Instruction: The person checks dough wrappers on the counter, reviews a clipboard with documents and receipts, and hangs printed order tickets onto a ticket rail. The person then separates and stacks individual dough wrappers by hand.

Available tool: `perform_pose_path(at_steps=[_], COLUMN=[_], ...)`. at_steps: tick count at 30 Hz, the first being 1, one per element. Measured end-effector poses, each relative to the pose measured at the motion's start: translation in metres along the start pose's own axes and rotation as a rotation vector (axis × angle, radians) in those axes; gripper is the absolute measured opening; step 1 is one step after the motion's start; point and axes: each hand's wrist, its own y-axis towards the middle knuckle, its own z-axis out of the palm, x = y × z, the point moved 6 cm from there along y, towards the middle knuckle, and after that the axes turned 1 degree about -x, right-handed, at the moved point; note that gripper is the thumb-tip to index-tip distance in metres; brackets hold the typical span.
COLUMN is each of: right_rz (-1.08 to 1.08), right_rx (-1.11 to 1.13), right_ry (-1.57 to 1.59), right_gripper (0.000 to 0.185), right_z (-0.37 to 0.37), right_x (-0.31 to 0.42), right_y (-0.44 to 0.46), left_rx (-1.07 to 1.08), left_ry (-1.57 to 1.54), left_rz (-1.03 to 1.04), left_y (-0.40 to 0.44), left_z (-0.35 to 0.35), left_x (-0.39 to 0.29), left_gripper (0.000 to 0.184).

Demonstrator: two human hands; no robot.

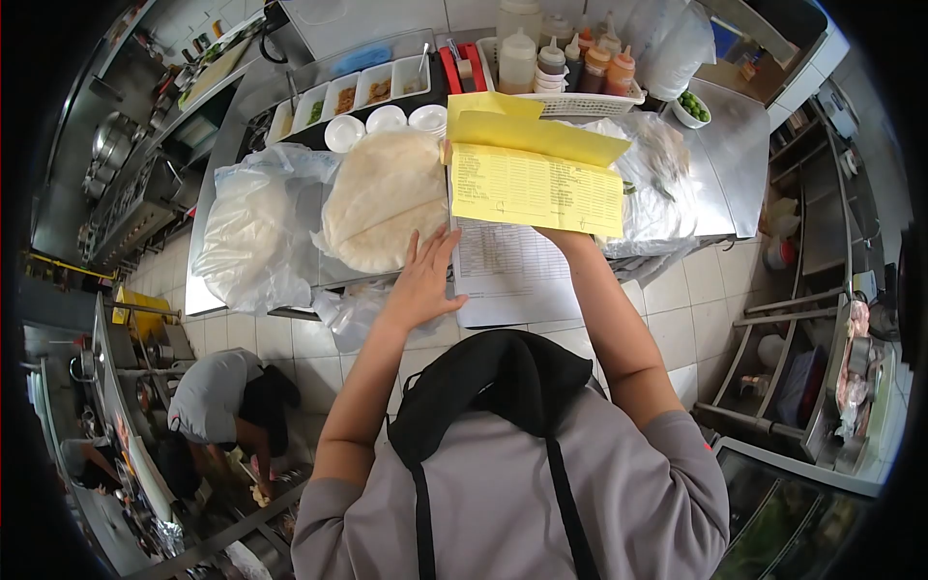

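Note:
My left hand point(425, 282) is open, its fingers spread, at the left edge of a white printed sheet point(512, 275). The thumb reaches the sheet's edge; whether the fingers press on it I cannot tell. My right hand point(564, 239) goes under the yellow printed forms point(536, 184), which hide its fingers. These forms lie over the upper part of the white sheet, with the top leaves folded up. Left of them rests a large stack of pale flat rounds point(387, 203) in plastic.
A steel table point(730, 184) bears plastic bags point(256, 232), small white dishes point(387, 119), food trays point(372, 87), a basket point(619, 97) of sauce bottles and a bowl of green limes point(691, 109). Another person point(227, 406) bends down at the lower left. Metal shelving point(773, 372) stands right.

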Motion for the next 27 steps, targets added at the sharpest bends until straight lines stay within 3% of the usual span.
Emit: perform_pose_path(at_steps=[8, 14, 20, 23, 27], right_rz=[-0.117, -0.119, 0.11, 0.341, 0.419], right_rx=[-0.149, -0.167, -0.052, -0.044, 0.134], right_ry=[-0.037, -0.113, 0.037, 0.329, 0.507], right_gripper=[0.045, 0.04, 0.04, 0.037, 0.026], right_z=[-0.015, -0.016, -0.011, -0.011, 0.005], right_x=[0.015, 0.013, 0.006, 0.008, -0.019], right_y=[0.008, 0.012, 0.028, 0.029, 0.022], left_rx=[0.118, 0.246, 0.157, 0.073, -0.157], left_ry=[-0.056, 0.105, 0.125, 0.109, 0.011], left_rz=[0.083, 0.151, 0.266, 0.197, -0.033], left_y=[0.006, 0.019, 0.032, 0.051, 0.082], left_z=[0.012, 0.026, 0.029, 0.042, -0.011], left_x=[-0.006, -0.021, -0.021, -0.004, 0.015], left_gripper=[0.093, 0.088, 0.08, 0.07, 0.058])
